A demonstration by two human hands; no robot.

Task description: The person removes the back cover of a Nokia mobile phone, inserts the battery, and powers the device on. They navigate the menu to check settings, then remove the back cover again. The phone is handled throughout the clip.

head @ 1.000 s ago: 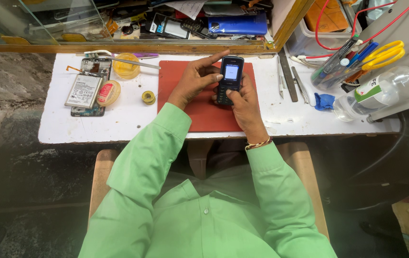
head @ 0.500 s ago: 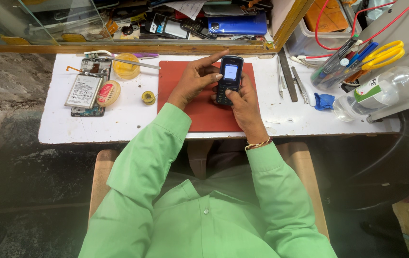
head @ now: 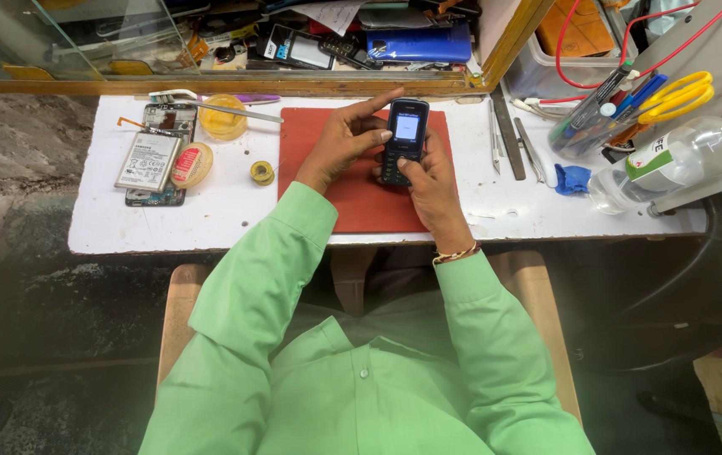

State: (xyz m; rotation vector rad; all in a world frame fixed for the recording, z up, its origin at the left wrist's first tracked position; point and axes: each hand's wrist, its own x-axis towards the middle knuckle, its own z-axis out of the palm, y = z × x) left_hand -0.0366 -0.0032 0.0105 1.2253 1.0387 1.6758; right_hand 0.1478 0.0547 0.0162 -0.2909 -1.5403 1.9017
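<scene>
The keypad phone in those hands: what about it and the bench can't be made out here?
Head view only:
- Keypad phone: the lower keys are covered by the right hand; its screen content is too small to tell.
- Left hand: its grip on the phone's side is hidden.
- Clear bottle: partly cut off by the right edge.

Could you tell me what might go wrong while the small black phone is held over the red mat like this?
1. The phone is held in both hands, the right hand thumbing its keypad; a slip could drop it on the red mat.
2. The opened smartphone lies close to the table's left edge and might be knocked off.
3. The clear bottle lies on its side and could roll.
</scene>
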